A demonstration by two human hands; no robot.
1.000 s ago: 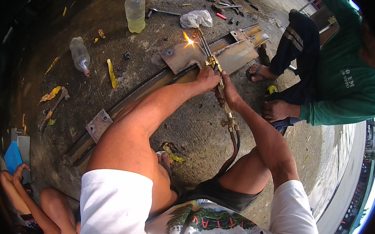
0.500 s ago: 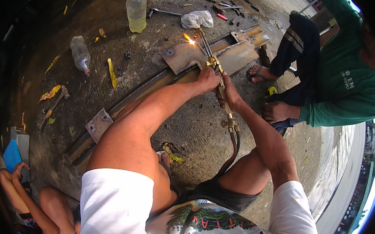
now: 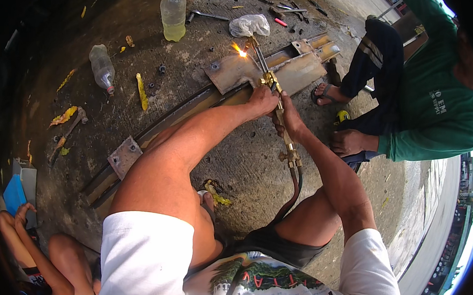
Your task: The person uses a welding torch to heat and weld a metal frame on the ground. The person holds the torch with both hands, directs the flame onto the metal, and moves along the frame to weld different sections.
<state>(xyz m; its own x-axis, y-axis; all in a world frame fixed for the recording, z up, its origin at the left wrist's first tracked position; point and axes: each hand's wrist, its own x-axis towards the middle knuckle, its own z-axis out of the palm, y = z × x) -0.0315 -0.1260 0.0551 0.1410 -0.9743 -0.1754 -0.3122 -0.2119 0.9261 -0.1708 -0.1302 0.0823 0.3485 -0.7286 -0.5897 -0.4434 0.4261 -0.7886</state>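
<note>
A brass cutting torch (image 3: 275, 98) runs from my lap toward a long rusty steel beam (image 3: 189, 104) lying on the concrete. My left hand (image 3: 260, 101) grips the torch near its head. My right hand (image 3: 289, 123) holds the torch's handle just behind. The torch tip burns with a bright flame (image 3: 240, 51) against a steel plate (image 3: 230, 71) welded onto the beam. Red and dark hoses (image 3: 290, 196) trail from the torch's rear down toward my legs.
A person in a green shirt (image 3: 431, 106) squats at the right, feet in sandals beside the beam. Two plastic bottles (image 3: 173, 14) (image 3: 101, 66), a white bag (image 3: 249, 25), wrenches and small tools lie beyond the beam. Another person's arm (image 3: 21, 239) shows at lower left.
The flame has stayed on the plate's far edge. Both hands keep their grip on the torch, with hardly any shift.
</note>
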